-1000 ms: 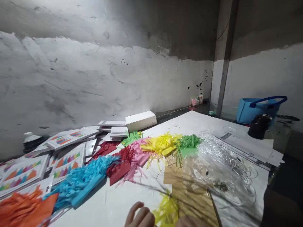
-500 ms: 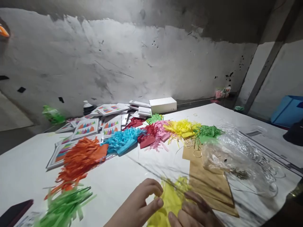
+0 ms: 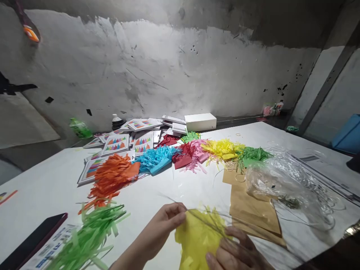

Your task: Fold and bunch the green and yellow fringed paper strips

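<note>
A piece of fringed yellow tissue paper (image 3: 198,240) is spread between both hands at the front of the table. My left hand (image 3: 163,230) pinches its upper left edge between thumb and fingers. On the opposite edge, my right hand (image 3: 234,249) grips the paper with curled fingers. Thin dark strands blur across the paper and the right hand. Left of my hands lies a bunch of green paper fringe (image 3: 84,236). Farther back stretches a row of fringed paper bundles: orange (image 3: 114,174), blue (image 3: 154,159), red (image 3: 184,155), pink (image 3: 198,152), yellow (image 3: 223,149) and green (image 3: 253,155).
Printed packets (image 3: 115,144) are piled at the back left near a white box (image 3: 200,122). Brown paper pieces (image 3: 254,206) and a clear plastic bag (image 3: 284,187) lie to the right. A phone (image 3: 38,240) rests at the front left. Bottles (image 3: 80,128) stand by the wall.
The view has turned slightly left, so things sit farther right. The yellow tissue paper now shows flatter and wider between my hands, which keep hold of it.
</note>
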`<state>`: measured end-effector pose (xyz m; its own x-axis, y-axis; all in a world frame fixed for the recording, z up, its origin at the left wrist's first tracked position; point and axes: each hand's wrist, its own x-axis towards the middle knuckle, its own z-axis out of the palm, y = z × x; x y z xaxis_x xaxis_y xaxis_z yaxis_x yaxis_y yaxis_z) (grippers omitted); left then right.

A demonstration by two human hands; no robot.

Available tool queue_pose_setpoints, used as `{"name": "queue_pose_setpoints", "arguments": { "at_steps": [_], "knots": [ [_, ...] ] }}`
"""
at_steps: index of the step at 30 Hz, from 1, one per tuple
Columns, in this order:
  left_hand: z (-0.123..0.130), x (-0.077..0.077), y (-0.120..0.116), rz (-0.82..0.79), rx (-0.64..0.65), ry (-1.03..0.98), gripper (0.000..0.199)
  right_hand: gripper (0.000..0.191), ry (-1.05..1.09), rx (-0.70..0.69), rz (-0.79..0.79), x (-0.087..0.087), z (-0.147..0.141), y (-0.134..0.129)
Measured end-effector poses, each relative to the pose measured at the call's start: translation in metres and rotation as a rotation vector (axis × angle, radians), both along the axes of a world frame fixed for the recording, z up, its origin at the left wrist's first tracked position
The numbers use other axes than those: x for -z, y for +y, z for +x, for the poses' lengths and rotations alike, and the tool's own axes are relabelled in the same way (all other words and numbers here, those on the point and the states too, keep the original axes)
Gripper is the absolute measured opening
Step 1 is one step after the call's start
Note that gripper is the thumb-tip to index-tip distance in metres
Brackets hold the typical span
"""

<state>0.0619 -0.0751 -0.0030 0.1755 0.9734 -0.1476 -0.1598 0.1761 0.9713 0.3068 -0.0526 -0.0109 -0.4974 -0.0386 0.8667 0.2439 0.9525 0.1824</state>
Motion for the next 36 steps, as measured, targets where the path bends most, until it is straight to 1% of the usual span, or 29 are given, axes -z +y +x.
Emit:
{"name": "queue_pose_setpoints", "arguments": {
  "at_steps": [2,4,6,8,10,12,14,15,17,19,20,21,22,23,24,25,26,27,28,29,30,31,33,34,35,36],
  "knots": [
    [0.002,0.007,-0.004,-0.021,0.004,-0.114,0.053,0.029,0.057,-0.013,-0.026,0.005,-0.002,0.004],
    [0.011,0.015,-0.010,-0.055,0.073,-0.204,0.060,0.027,0.094,-0.001,-0.084,0.014,-0.007,0.009],
    [0.027,0.023,-0.015,-0.106,0.150,-0.293,0.064,0.027,0.126,-0.005,-0.150,0.022,-0.012,0.015],
    [0.046,0.029,-0.018,-0.159,0.181,-0.356,0.064,0.025,0.142,-0.044,-0.190,0.027,-0.015,0.024],
    [0.062,0.033,-0.019,-0.196,0.168,-0.368,0.048,0.023,0.103,-0.048,-0.193,0.025,-0.010,0.037],
    [0.071,0.034,-0.018,-0.219,0.155,-0.343,0.032,0.021,0.051,-0.005,-0.162,0.017,0.005,0.053],
    [0.072,0.032,-0.015,-0.220,0.159,-0.307,0.031,0.022,0.034,0.072,-0.120,0.005,0.030,0.066],
    [0.070,0.030,-0.013,-0.211,0.159,-0.281,0.034,0.025,0.047,0.121,-0.090,-0.002,0.045,0.069],
    [0.060,0.025,-0.011,-0.185,0.153,-0.206,0.041,0.034,0.080,0.276,0.003,-0.011,0.073,0.066],
    [0.043,0.020,-0.013,-0.161,0.142,-0.120,0.042,0.037,0.064,0.418,0.077,-0.011,0.088,0.054],
    [0.032,0.018,-0.016,-0.150,0.132,-0.083,0.042,0.035,0.034,0.441,0.083,-0.006,0.089,0.045],
    [0.018,0.018,-0.021,-0.144,0.122,-0.059,0.040,0.032,-0.010,0.427,0.063,0.001,0.084,0.036],
    [0.002,0.019,-0.027,-0.138,0.104,-0.021,0.038,0.031,-0.070,0.379,0.035,0.013,0.075,0.027],
    [-0.015,0.023,-0.034,-0.127,0.084,0.047,0.034,0.035,-0.116,0.310,0.007,0.027,0.062,0.018],
    [-0.033,0.028,-0.042,-0.105,0.048,0.154,0.030,0.039,-0.163,0.246,-0.018,0.044,0.046,0.011],
    [-0.051,0.036,-0.050,-0.049,-0.009,0.348,0.026,0.041,-0.216,0.215,-0.043,0.062,0.030,0.004],
    [-0.066,0.045,-0.059,0.051,-0.077,0.586,0.027,0.040,-0.224,0.213,-0.089,0.081,0.014,-0.003],
    [-0.078,0.055,-0.068,0.194,-0.190,0.833,0.029,0.038,-0.173,0.222,-0.164,0.098,-0.001,-0.009],
    [-0.084,0.065,-0.076,0.350,-0.269,1.077,0.033,0.035,-0.141,0.216,-0.199,0.113,-0.013,-0.014],
    [-0.083,0.076,-0.082,0.499,-0.313,1.274,0.038,0.034,-0.136,0.217,-0.247,0.125,-0.022,-0.020],
    [-0.076,0.086,-0.087,0.638,-0.320,1.418,0.044,0.032,-0.131,0.215,-0.283,0.132,-0.027,-0.025],
    [-0.064,0.095,-0.090,0.764,-0.264,1.494,0.050,0.031,-0.146,0.209,-0.315,0.136,-0.030,-0.029],
    [-0.027,0.109,-0.090,1.015,-0.168,1.443,0.056,0.030,-0.180,0.174,-0.397,0.136,-0.030,-0.036],
    [-0.008,0.114,-0.088,1.054,-0.146,1.444,0.056,0.028,-0.194,0.152,-0.443,0.133,-0.027,-0.038],
    [0.009,0.117,-0.086,1.022,-0.097,1.459,0.053,0.029,-0.215,0.138,-0.488,0.132,-0.024,-0.038],
    [0.023,0.120,-0.084,0.974,-0.089,1.453,0.048,0.033,-0.243,0.132,-0.523,0.131,-0.020,-0.037]
  ]
}}
